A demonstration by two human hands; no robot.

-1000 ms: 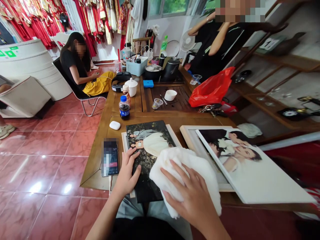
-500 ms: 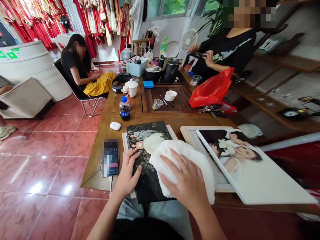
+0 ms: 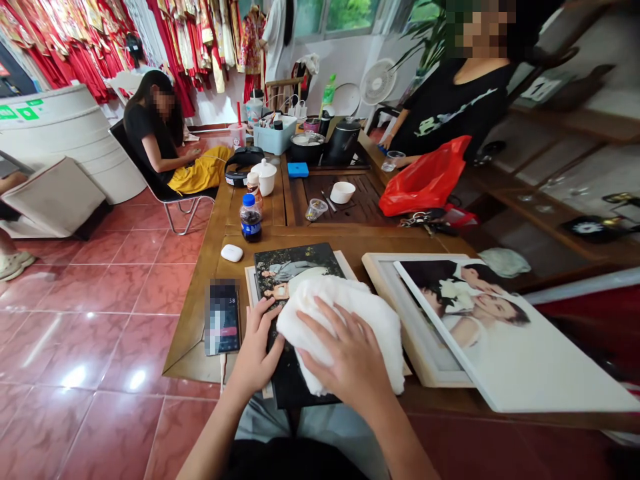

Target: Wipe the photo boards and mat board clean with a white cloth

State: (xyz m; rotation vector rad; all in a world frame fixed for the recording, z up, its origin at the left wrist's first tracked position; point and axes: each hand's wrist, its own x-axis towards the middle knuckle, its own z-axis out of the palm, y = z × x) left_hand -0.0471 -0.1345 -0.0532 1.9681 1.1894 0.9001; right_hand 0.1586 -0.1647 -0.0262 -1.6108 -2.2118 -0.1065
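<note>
A dark photo print (image 3: 295, 263) of a couple lies on the wooden table (image 3: 200, 300) in front of me. My right hand (image 3: 345, 360) lies flat, fingers spread, on a white cloth (image 3: 350, 313) that covers most of the print. At the print's left edge my left hand (image 3: 257, 353) presses down, fingers stretched out. A phone (image 3: 223, 319) with a cable lies just left of that hand.
Two framed wedding photos (image 3: 500, 333) lie stacked at the right. White earbud case (image 3: 231, 253), cola bottle (image 3: 249, 217), tea tray with bowl (image 3: 342, 192), and red plastic bag (image 3: 425, 177) sit farther back. One person (image 3: 450, 107) stands at the right; another (image 3: 155, 133) sits on the left.
My right hand has slid the white cloth leftward and up across the print. The left hand stays in place. The person at the right has lowered their arms to the table.
</note>
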